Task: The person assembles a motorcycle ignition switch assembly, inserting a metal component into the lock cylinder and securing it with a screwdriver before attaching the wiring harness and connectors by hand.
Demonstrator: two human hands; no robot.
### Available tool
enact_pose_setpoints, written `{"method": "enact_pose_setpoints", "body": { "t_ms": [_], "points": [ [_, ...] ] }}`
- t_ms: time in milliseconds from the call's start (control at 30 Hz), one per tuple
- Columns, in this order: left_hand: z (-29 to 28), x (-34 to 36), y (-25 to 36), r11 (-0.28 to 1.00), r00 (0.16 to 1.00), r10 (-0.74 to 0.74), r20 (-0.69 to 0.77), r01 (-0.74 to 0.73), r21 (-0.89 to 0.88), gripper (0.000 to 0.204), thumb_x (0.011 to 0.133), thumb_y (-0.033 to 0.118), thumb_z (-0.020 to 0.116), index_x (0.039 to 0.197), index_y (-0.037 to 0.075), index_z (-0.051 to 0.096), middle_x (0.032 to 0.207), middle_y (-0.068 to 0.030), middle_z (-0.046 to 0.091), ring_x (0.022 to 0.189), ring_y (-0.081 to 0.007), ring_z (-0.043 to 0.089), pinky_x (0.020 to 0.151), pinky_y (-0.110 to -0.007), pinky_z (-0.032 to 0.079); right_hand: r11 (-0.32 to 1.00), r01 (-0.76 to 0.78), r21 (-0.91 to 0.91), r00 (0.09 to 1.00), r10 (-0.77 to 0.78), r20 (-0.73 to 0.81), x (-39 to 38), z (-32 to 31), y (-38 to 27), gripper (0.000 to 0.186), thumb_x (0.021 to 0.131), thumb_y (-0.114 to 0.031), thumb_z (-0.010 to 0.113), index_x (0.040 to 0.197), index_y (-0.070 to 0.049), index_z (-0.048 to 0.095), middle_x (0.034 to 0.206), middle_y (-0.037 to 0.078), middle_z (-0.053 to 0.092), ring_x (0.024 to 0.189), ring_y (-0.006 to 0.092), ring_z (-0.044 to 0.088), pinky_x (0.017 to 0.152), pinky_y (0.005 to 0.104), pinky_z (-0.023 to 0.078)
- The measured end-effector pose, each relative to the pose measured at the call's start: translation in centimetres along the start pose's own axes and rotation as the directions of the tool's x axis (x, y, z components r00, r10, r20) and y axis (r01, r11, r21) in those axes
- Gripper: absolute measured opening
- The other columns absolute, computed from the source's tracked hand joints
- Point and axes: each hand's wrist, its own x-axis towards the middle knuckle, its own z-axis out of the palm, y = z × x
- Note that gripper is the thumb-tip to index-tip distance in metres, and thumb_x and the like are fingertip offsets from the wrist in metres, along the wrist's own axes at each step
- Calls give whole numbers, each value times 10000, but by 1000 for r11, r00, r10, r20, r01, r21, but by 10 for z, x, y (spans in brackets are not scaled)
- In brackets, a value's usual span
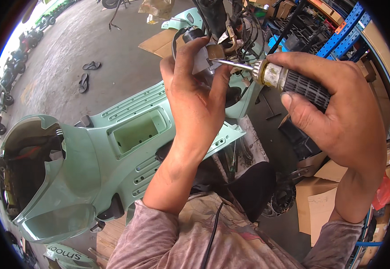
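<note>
Holding a small grey metal part (202, 57) in the upper middle of the frame, your left hand (195, 96) is closed around it with the fingers curled over its top. Your right hand (334, 112) is clamped on the ribbed black handle of a screwdriver (289, 80). Its long axis runs almost level, from the right toward the left, and the shaft tip meets the part just beside your left fingers. The two hands are near, not touching. Below them lies a pale green scooter body panel (128, 148); its rectangular recess looks empty. Cardboard boxes (320, 201) stand at the lower right.
</note>
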Motion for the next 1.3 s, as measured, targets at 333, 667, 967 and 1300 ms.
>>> {"method": "enact_pose_setpoints", "body": {
  "t_ms": [333, 667, 967, 1300],
  "points": [
    [-2, 3, 6, 998, 1000, -31, 7, 30, 49, 456, 809, 30, 713, 1240, 73, 571, 1016, -136, 494, 775, -177, 503, 688, -288, 460, 990, -86, -111, 995, 78, -67, 5, 4, -32, 348, 765, -172, 685, 1070, -6, 689, 988, 186, 691, 933, 366, 632, 841, 428, 489],
    [0, 6, 0, 996, 996, -91, 26, 90, 24, 452, 806, 26, 683, 1239, 52, 559, 1052, -129, 499, 822, -188, 518, 707, -297, 465, 956, -288, -57, 938, 294, 184, 22, -6, -52, 295, 804, -177, 630, 1012, 28, 678, 905, 214, 664, 910, 379, 618, 807, 453, 488],
    [-2, 10, 19, 977, 992, -47, 116, 70, -204, 426, 858, 9, 673, 1250, -22, 510, 1051, -112, 613, 854, -136, 617, 721, -264, 526, 980, -198, 26, 970, 192, 150, 21, -13, -5, 254, 813, -175, 630, 962, 27, 666, 858, 204, 659, 888, 373, 627, 783, 455, 503],
    [-8, 13, 26, 929, 972, -193, 134, 225, -293, 381, 887, 60, 582, 1247, -51, 522, 1098, -101, 633, 987, -149, 579, 879, -270, 459, 991, -135, 7, 987, 134, 93, 9, -3, 0, 220, 818, -171, 634, 915, 25, 651, 818, 195, 655, 859, 368, 636, 761, 448, 518]
  ]
}}
